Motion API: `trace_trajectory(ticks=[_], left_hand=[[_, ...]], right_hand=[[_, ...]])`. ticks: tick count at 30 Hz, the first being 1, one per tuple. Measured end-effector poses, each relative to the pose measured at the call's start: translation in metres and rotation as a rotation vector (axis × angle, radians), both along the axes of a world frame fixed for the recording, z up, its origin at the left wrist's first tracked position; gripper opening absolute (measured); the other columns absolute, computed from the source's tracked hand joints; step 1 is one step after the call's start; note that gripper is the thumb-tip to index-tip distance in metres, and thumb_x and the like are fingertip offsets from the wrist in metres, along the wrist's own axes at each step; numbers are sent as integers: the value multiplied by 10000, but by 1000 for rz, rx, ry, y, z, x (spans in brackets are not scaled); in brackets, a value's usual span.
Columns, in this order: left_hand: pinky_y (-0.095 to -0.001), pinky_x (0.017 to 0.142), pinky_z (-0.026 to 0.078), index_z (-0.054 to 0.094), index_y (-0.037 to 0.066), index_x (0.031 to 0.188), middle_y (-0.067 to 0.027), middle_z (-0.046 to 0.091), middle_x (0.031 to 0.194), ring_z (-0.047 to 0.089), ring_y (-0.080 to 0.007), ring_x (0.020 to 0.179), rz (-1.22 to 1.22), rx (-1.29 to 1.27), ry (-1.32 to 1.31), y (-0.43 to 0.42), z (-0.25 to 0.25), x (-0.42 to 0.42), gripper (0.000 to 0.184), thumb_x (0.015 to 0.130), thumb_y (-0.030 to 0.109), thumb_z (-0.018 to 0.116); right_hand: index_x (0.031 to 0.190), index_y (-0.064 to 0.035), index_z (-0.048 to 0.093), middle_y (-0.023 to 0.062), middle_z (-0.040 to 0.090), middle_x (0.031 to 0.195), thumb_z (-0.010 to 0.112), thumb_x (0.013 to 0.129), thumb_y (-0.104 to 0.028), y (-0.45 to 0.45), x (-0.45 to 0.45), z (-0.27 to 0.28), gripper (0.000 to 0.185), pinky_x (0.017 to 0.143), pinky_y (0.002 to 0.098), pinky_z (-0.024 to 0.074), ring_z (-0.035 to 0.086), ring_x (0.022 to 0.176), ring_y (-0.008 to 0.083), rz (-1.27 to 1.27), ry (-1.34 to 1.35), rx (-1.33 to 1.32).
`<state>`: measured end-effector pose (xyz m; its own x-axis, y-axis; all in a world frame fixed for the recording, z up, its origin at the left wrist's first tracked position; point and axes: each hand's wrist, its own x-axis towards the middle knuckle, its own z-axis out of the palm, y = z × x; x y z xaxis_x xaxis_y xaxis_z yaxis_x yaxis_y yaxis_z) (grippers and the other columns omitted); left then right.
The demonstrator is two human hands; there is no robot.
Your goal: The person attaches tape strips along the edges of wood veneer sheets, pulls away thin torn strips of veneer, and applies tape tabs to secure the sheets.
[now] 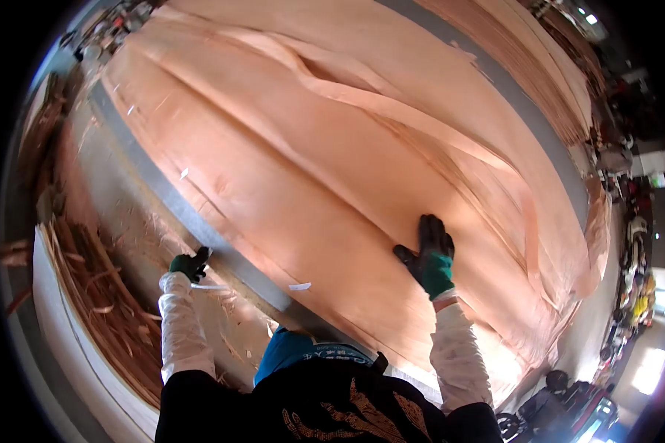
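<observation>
A broad, thin sheet of reddish-tan wood veneer (295,221) lies in front of me, with a long ridge along its middle and loose, wavy folds at the far side. My right hand (428,255), in a black and green glove, rests on the veneer with its fingers stretched out. At the near grey edge strip (233,262) of the table, my left hand (191,264) is closed, in a matching glove. A thin whitish strip (213,287) shows beside it; whether the fingers hold it is unclear.
A small white piece (300,286) lies on the veneer's near edge. Veneer scraps (107,295) fill a pile at the lower left. Beyond the far grey strip (510,88) stands a stack of veneer sheets (521,63). Parked vehicles (569,410) are at the lower right.
</observation>
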<state>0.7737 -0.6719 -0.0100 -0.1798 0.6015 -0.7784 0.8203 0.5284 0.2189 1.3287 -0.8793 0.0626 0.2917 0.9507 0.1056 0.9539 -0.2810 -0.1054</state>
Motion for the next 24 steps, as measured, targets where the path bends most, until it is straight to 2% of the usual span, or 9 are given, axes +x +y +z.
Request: trace_trajectory(ticks=[4,9,14,15,18,19,21,22,24], left_hand=[[-318,455,508,636,3,911,-104,665,695,621,-202,495,45,-12,-20,2,2,4,646,830,642,581],[-344,399,440,578,27,822,-92,591,654,544,-205,437,210,12,-99,-3,-4,4,574,833,600,608],[-339,445,469,620,20,873,-77,637,728,643,-223,583,88,-16,47,-1,15,20,620,828,637,571],[-374,414,485,675,-20,863,-143,701,786,677,-248,581,32,40,81,-2,11,18,691,840,654,524],[-382,427,485,674,-13,827,-148,707,803,675,-247,581,-60,-16,178,5,18,24,691,840,658,512],[-437,458,490,630,23,1005,-183,696,781,670,-311,591,-146,-65,214,11,6,15,599,872,590,491],[-510,518,488,418,155,1276,-246,658,781,645,-422,649,-1008,92,292,28,-60,-47,490,911,479,450],[-526,532,486,336,198,1333,-261,646,788,637,-449,670,-1214,158,333,28,-67,-53,496,920,453,437],[-524,534,487,428,180,1275,-264,652,813,640,-441,677,-929,117,158,35,-99,-82,475,915,490,439]], right_hand=[[1367,-31,450,175,480,1375,622,819,-507,-2,-7,10,746,1014,472,353,468,1237,348,-3,-8,-32],[1234,-32,562,157,579,1233,668,801,-383,-10,-24,19,567,887,431,447,559,1103,316,3,7,-17],[1213,-84,602,147,612,1217,635,826,-467,6,23,44,545,869,441,457,579,1101,309,-14,185,100],[1245,-82,578,145,603,1236,640,812,-489,13,39,42,597,871,438,459,576,1108,308,-62,99,96],[1295,-74,523,140,590,1247,666,755,-554,42,76,40,737,859,435,471,575,1106,304,-205,-34,-18],[1304,-71,508,138,589,1242,676,733,-575,49,83,38,781,852,434,476,577,1101,303,-251,-56,-72],[1305,-76,494,132,587,1216,688,693,-611,61,83,40,836,837,435,484,579,1083,298,-255,-25,-271],[1305,-78,487,129,587,1203,694,673,-628,65,82,41,863,829,436,489,581,1074,296,-251,-13,-376],[1265,-77,513,126,587,1163,697,659,-644,64,84,38,850,821,440,490,582,1054,296,-233,-8,-360]])
